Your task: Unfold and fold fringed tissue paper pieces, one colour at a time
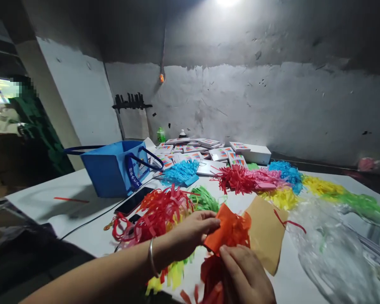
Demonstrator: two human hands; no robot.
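An orange fringed paper tassel (pixel 229 226) is between my two hands, above the white table. My left hand (pixel 194 232), with a silver bangle at the wrist, is closed on its left edge. My right hand (pixel 248 272) pinches its lower edge, close to a dark red fringed paper tassel (pixel 211 270) that hangs partly hidden below. Which layers my right fingers hold is hard to see. Beside them lies a tan paper sheet (pixel 266 230). A heap of red fringe (pixel 164 211) lies left of my left hand, with green fringe (pixel 205 199) behind.
A blue handled bag (pixel 106 171) stands at the left beside a phone (pixel 134 202). Printed boxes (pixel 220 153) pile up at the back. Blue fringe (pixel 180 171), red fringe (pixel 236 179) and yellow fringe (pixel 280 198) lie ahead; clear plastic (pixel 329 249) covers the right. A person (pixel 34 122) is far left.
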